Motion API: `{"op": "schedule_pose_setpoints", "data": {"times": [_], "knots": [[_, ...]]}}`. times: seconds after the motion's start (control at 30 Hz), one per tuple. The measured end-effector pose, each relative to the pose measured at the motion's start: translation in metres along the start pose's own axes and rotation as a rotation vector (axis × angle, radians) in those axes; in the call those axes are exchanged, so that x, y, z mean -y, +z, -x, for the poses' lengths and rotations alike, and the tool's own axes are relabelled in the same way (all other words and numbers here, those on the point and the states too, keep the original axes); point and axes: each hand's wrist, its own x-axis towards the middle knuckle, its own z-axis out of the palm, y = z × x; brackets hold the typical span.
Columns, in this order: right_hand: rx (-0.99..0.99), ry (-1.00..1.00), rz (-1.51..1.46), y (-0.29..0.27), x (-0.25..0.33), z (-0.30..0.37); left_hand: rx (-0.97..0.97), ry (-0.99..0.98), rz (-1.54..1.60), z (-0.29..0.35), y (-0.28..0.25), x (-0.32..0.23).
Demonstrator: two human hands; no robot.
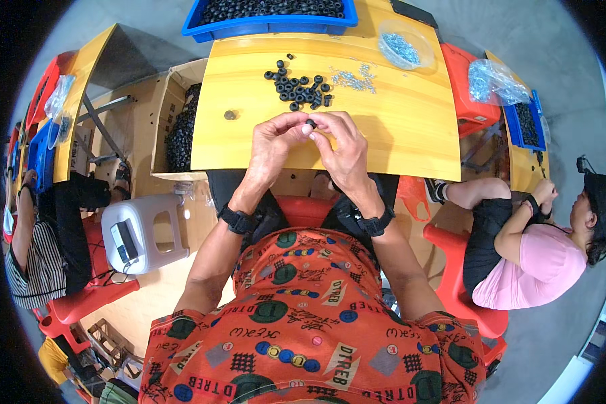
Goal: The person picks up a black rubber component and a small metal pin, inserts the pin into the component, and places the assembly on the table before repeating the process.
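Note:
My left hand and my right hand meet over the near part of the yellow table. Between their fingertips they pinch one small black round part; the fingers hide some of it. Just beyond my fingers lies a loose pile of similar black parts, several of them showing a hole. To the right of that pile are scattered small silvery metal pieces, too small to name for sure. A small brownish round piece sits alone left of my left hand.
A blue tray of black parts stands at the far edge, a clear bowl of metal pieces at the far right. An open carton of black parts is left of the table. Co-workers sit on both sides, one in a pink shirt.

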Motion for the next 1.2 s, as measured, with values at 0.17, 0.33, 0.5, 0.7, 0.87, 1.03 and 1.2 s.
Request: {"op": "schedule_pose_setpoints", "data": {"times": [0.17, 0.33, 0.5, 0.7, 0.87, 1.03, 1.2], "knots": [[-0.007, 0.168, -0.139, -0.002, 0.000, 0.005, 0.025, 0.024, 0.125, 0.002, -0.004, -0.002], [0.013, 0.204, -0.135, -0.002, 0.004, 0.006, 0.034, -0.004, 0.113, 0.007, -0.004, -0.004], [0.061, 0.094, -0.112, 0.002, 0.001, 0.009, 0.075, -0.039, 0.043, 0.008, -0.010, -0.003], [0.060, 0.209, 0.069, -0.025, -0.036, -0.007, -0.103, 0.140, -0.222, 0.011, -0.009, -0.003], [-0.099, 0.249, 0.425, -0.060, -0.096, -0.026, -0.161, 0.355, -0.381, 0.006, -0.018, 0.004], [-0.066, 0.382, 0.367, -0.063, -0.111, -0.039, -0.211, 0.360, -0.455, 0.006, -0.017, 0.006], [-0.030, 0.373, 0.487, -0.061, -0.120, -0.042, -0.197, 0.374, -0.506, 0.008, -0.019, 0.005]]}}
